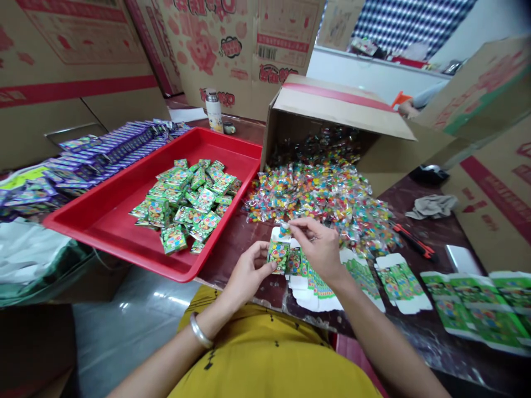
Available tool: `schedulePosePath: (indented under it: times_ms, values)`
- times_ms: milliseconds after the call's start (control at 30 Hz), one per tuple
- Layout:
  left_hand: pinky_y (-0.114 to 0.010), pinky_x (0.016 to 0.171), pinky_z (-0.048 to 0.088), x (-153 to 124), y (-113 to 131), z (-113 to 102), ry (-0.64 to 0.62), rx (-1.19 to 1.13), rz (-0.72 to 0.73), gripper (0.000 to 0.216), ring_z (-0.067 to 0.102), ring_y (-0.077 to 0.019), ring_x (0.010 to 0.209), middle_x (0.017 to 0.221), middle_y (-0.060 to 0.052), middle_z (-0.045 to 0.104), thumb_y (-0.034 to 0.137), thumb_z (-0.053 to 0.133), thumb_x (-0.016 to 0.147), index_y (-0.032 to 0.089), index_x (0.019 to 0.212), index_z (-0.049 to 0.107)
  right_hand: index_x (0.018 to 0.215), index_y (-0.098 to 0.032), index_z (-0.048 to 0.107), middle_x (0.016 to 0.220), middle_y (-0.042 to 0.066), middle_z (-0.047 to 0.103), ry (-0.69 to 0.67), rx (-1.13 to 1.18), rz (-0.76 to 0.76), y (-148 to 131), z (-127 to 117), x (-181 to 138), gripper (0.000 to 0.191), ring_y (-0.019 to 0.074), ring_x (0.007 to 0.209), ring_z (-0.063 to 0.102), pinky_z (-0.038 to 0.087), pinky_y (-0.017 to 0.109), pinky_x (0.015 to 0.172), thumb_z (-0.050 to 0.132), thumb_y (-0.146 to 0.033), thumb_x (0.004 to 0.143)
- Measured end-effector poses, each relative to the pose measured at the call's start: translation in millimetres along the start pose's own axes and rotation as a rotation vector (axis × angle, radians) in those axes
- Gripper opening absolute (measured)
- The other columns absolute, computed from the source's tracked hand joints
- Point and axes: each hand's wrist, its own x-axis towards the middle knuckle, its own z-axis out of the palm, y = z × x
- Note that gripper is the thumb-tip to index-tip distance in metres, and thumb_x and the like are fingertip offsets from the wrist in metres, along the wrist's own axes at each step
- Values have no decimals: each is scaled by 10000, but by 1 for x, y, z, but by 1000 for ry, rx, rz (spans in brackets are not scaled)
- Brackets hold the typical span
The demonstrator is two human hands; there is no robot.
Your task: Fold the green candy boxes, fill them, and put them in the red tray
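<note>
My left hand grips a small green candy box upright near the table's front edge, its white top flap raised. Over its mouth, my right hand pinches a small clear candy packet with blue pieces in it. Below my right hand lie flat green-and-white cartons in an overlapping row. Behind both hands a heap of wrapped colourful candy spills from a cardboard box lying on its side. Filled green boxes are piled in a red tray to the left.
Purple packets stand in rows left of the tray. A thermos bottle is behind it. To the right are a red-black tool, a grey cloth and printed green sheets. Another person's hand shows behind the box.
</note>
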Motion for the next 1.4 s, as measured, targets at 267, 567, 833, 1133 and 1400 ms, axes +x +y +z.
schedulePosePath:
  times_ms: [267,567,833,1133,1400]
  values:
    - [-303,844,516,0,8,6,73,61,73,207,656,-177,921,1034,-57,690,198,630,841,183,1039,569,886,-242,694,864,36,690,-29,-121,-24,-8,-1,5,114,187,724,627,505,308,638,586,-270,914]
    - [-303,867,510,-9,11,7,160,245,117,301,671,-185,914,1046,-32,696,140,592,835,214,1126,564,924,-231,686,1113,68,656,-303,-217,-294,-17,-16,14,80,243,1083,576,449,410,958,636,-206,868]
    - [-379,989,467,-11,5,2,170,561,269,437,633,-255,1101,1219,-74,672,136,564,845,248,1265,601,809,-225,656,1084,70,712,-313,-197,-163,0,-5,12,70,250,1057,627,449,453,978,654,-201,875]
    - [-339,853,541,-10,25,5,137,157,181,594,650,-206,952,1093,-63,668,207,609,863,276,1419,414,1091,-244,648,1131,73,689,-286,318,158,11,-6,-6,216,233,1039,672,553,378,868,606,-365,918]
    - [-257,743,523,-12,26,6,29,76,120,297,611,-167,870,960,-37,633,245,648,848,207,1133,575,876,-219,631,1018,66,676,-160,326,140,11,16,-33,113,192,855,669,552,296,715,644,-331,882]
